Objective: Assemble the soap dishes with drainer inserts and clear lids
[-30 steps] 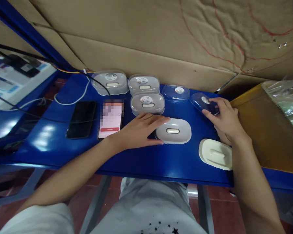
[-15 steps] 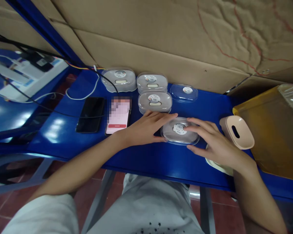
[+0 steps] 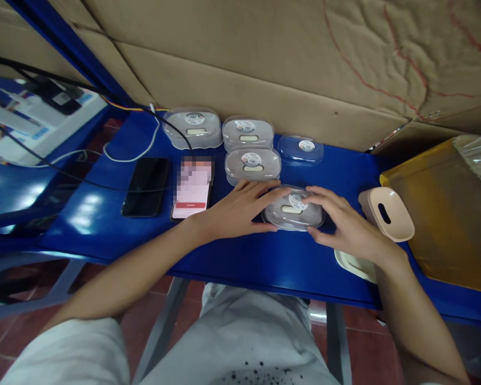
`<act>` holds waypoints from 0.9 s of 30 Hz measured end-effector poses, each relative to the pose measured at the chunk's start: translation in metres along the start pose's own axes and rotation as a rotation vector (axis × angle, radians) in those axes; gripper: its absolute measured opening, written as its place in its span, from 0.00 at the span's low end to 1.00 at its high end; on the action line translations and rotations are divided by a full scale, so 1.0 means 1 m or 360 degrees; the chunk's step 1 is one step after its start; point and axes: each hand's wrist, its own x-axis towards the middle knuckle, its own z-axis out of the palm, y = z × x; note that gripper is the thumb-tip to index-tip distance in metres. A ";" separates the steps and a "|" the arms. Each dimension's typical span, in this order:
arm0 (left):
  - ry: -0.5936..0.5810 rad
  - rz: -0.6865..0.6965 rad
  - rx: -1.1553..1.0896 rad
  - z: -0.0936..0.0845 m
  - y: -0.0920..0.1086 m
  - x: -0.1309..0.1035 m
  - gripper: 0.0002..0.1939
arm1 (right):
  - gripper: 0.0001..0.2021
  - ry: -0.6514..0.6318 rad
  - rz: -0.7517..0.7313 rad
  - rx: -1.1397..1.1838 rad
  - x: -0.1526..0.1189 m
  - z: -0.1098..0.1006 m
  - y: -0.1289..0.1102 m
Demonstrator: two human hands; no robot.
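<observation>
A clear-lidded oval box [image 3: 292, 216] with a round label and a pale oval piece under its lid rests on the blue table. My left hand [image 3: 242, 211] grips its left end, thumb low and fingers along the upper edge. My right hand [image 3: 342, 224] holds the right end, with a fingertip by the label. Behind it sits a similar box [image 3: 252, 168], with another box [image 3: 248, 136] farther back. A clear lid [image 3: 300, 151] with a label lies at the back right.
A black phone [image 3: 145, 187] and a lit phone [image 3: 192, 195] lie at left. One more lidded box [image 3: 194, 131] stands at back left. A peach container [image 3: 390, 214] and a cream piece [image 3: 355, 264] are at right, beside a yellow-brown box [image 3: 449, 219]. Cables cross the left side.
The clear lid between my hands has shifted over the box, and the pale oval piece now shows below the label. My right hand has moved slightly left and up.
</observation>
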 end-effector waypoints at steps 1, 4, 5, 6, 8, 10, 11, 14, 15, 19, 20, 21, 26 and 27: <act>0.0008 0.0009 -0.0005 0.000 0.000 0.000 0.44 | 0.26 0.0011 0.0000 -0.0018 0.000 0.000 0.000; 0.0023 0.0035 -0.0050 0.001 -0.002 -0.001 0.44 | 0.26 0.0045 -0.0031 -0.0103 -0.001 0.001 -0.002; 0.0032 0.0040 -0.0072 0.001 -0.003 -0.001 0.44 | 0.26 0.0059 -0.0057 -0.0133 -0.001 0.001 -0.004; 0.0048 0.0044 -0.0091 0.001 -0.004 -0.002 0.45 | 0.25 0.0076 -0.0086 -0.0162 -0.002 0.001 -0.005; 0.0090 0.0056 -0.0098 0.003 -0.007 -0.003 0.44 | 0.25 0.0106 -0.0136 -0.0218 -0.001 0.002 -0.007; 0.0118 0.0086 -0.0046 0.005 -0.009 -0.004 0.44 | 0.24 0.0126 -0.0163 -0.0253 -0.001 0.002 -0.008; 0.0128 0.0106 -0.0007 0.005 -0.010 -0.005 0.43 | 0.24 0.0131 -0.0172 -0.0261 0.000 0.003 -0.008; 0.0152 0.0143 0.0101 0.007 -0.011 -0.006 0.41 | 0.24 0.0143 -0.0194 -0.0275 0.000 0.005 -0.008; 0.0158 0.0145 0.0124 0.007 -0.011 -0.006 0.41 | 0.25 0.0146 -0.0199 -0.0283 0.000 0.006 -0.008; 0.0152 0.0150 0.0167 0.004 -0.010 -0.005 0.40 | 0.25 0.0152 -0.0205 -0.0289 0.001 0.007 -0.009; 0.0154 0.0152 0.0170 0.003 -0.010 -0.004 0.40 | 0.25 0.0149 -0.0203 -0.0282 0.001 0.007 -0.009; 0.0155 0.0150 0.0172 0.003 -0.009 -0.004 0.39 | 0.25 0.0145 -0.0198 -0.0273 0.001 0.007 -0.009; 0.0178 0.0135 0.0225 0.003 -0.006 -0.004 0.36 | 0.24 0.0136 -0.0154 -0.0220 0.001 0.006 -0.011; 0.0185 0.0130 0.0238 0.003 -0.005 -0.004 0.36 | 0.24 0.0128 -0.0144 -0.0211 0.001 0.006 -0.011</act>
